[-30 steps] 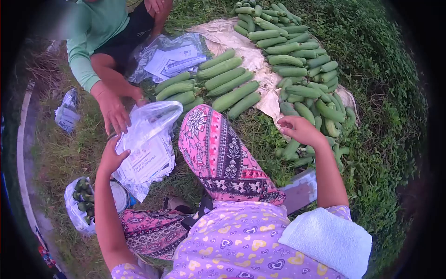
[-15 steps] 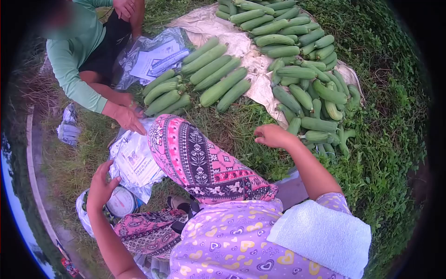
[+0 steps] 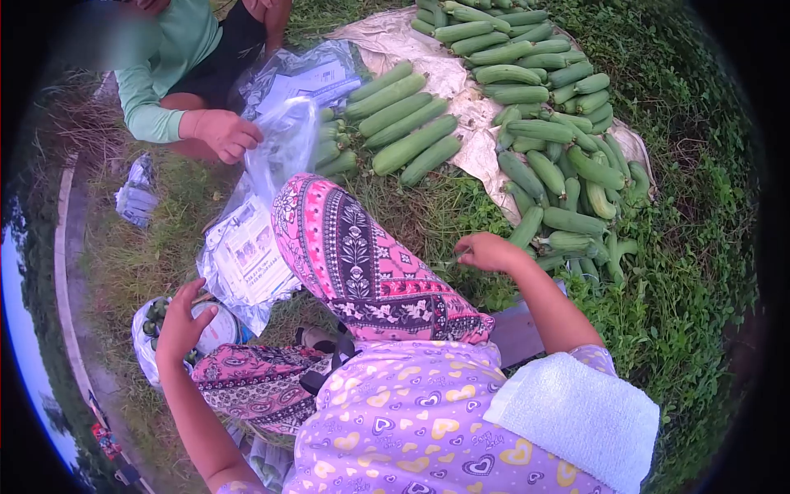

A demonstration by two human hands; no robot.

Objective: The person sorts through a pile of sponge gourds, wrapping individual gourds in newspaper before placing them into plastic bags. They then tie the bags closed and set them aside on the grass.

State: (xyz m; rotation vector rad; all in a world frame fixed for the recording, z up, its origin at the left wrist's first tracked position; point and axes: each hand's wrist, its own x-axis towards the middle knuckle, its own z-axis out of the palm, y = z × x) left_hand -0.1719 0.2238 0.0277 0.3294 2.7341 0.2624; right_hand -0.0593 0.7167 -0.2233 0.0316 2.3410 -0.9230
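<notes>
My left hand [image 3: 183, 323] is raised in the air with its fingers apart and nothing in them, above a round scale [image 3: 218, 328] and a plastic bag of small green produce [image 3: 152, 329]. Over the grass, near the lower edge of the gourd pile [image 3: 568, 177], my right hand [image 3: 485, 251] hangs with its fingers loosely curved and no object in it. A clear plastic bag [image 3: 288, 140] is held up by the other person's hand [image 3: 224, 133], beside a row of long green gourds [image 3: 403, 128]. Printed sheets in plastic [image 3: 251, 251] lie left of my patterned knee.
The other person [image 3: 185, 49] crouches at the upper left near more printed plastic [image 3: 309, 86]. A pale cloth [image 3: 481, 144] lies under part of the gourds. Wrapped items [image 3: 137, 193] rest on the grass at the left. A white towel [image 3: 580, 416] drapes over my shirt.
The other person's hand has lifted a clear plastic bag from beside the short gourds. The scene has shifted slightly right in view. My hands keep nearly the same pose.
</notes>
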